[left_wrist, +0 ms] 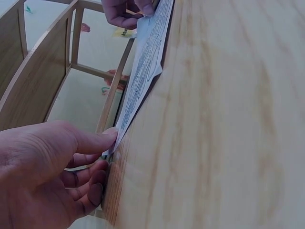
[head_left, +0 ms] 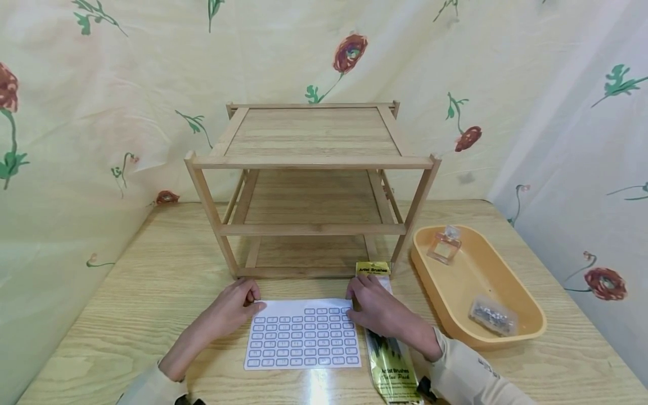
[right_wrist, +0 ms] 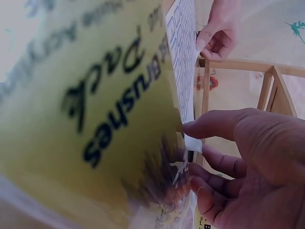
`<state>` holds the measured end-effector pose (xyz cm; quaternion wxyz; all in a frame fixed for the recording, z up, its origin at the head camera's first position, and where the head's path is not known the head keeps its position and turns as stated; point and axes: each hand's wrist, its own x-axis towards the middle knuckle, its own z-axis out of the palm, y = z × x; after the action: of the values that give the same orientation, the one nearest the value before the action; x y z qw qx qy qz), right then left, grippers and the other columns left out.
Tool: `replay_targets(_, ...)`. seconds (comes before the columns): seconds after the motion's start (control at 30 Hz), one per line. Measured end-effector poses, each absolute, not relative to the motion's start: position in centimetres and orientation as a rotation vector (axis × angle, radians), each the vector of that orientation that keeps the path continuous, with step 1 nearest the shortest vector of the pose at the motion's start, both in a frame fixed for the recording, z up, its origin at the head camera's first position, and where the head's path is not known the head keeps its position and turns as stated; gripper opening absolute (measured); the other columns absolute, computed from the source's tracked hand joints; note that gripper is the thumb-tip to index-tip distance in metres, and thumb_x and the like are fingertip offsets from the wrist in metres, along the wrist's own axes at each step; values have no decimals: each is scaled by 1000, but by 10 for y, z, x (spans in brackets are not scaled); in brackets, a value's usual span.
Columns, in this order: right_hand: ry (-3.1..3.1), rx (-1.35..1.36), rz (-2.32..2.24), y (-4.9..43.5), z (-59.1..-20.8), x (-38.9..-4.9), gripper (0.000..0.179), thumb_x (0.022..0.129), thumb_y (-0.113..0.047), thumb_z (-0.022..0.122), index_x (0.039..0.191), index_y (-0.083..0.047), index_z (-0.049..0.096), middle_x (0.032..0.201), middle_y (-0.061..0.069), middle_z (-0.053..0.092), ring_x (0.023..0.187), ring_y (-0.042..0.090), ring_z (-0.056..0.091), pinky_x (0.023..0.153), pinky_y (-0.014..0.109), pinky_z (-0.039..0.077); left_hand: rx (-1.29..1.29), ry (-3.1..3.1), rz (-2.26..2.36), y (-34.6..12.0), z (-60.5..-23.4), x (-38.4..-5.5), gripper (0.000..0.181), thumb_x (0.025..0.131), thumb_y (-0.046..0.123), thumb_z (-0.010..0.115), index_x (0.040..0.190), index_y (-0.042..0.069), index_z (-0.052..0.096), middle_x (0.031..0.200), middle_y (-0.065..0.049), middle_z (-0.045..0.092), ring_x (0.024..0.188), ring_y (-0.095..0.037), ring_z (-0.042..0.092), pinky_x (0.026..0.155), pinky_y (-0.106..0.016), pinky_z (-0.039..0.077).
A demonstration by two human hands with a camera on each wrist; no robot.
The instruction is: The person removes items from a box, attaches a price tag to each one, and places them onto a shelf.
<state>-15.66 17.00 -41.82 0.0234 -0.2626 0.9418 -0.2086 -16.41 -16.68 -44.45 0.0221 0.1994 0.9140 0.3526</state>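
Observation:
A white sheet (head_left: 304,337) printed with rows of small blue-outlined boxes lies in front of the wooden rack. My left hand (head_left: 234,306) pinches its far left corner between thumb and fingers. At the far right corner, my right hand (head_left: 377,306) pinches the sheet, thumb (right_wrist: 209,125) on the printed face. The sheet's near edge stands a little bent off the tabletop in the left wrist view. Beneath my right hand and forearm lies a yellow packet of artist brushes (head_left: 392,371), partly covered by them. It fills much of the right wrist view.
A three-level wooden rack (head_left: 314,163) stands just beyond the hands. To the right, a yellow-orange tray (head_left: 471,275) holds a perfume bottle (head_left: 445,246) and a clear pack of small metallic pieces (head_left: 493,316). Flower-patterned cloth (head_left: 152,67) hangs behind and at the sides.

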Motion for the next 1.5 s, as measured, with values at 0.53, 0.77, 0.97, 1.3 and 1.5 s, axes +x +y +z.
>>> replay_targets(0.53, 2911, -882, -845, 170, -421, -159, 14, 94, 2, 68, 90, -10, 63, 85, -5, 54, 80, 14, 49, 66, 27, 47, 653, 2836, 1118, -166, -444, -163, 19, 94, 2, 73, 89, 10, 56, 81, 3, 50, 73, -12, 48, 61, -25, 44)
replay_targets(0.77, 2773, -794, -1104, 173, -420, -158, 7, 97, 2, 66, 99, -3, 61, 81, -3, 59, 70, 8, 55, 60, 26, 51, 614, 2837, 1136, -164, -442, -164, 14, 96, 2, 71, 92, 9, 59, 78, 5, 52, 71, -12, 50, 60, -26, 44)
replay_targets(0.97, 2657, -777, -1326, 175, -418, -157, 7, 97, 3, 66, 99, -2, 61, 83, 2, 64, 73, 12, 61, 61, 27, 55, 613, 2806, 1177, -165, -440, -163, 12, 98, 1, 68, 94, 9, 60, 79, 4, 55, 72, -13, 51, 61, -26, 45)
replay_targets(1.3, 2532, -671, -1513, 179, -418, -156, 7, 98, 2, 65, 102, -1, 60, 74, 9, 61, 59, 14, 52, 53, 24, 45, 685, 2700, 1305, -168, -435, -163, 8, 101, 1, 64, 98, 8, 61, 85, 1, 57, 77, -13, 54, 67, -26, 48)
replay_targets(1.5, 2485, -691, -1597, 183, -418, -154, 7, 98, 2, 64, 103, 1, 59, 75, 13, 59, 60, 11, 48, 54, 22, 42, 737, 2691, 1365, -169, -436, -164, 7, 100, 1, 65, 98, 7, 61, 84, 2, 58, 76, -12, 54, 66, -26, 48)
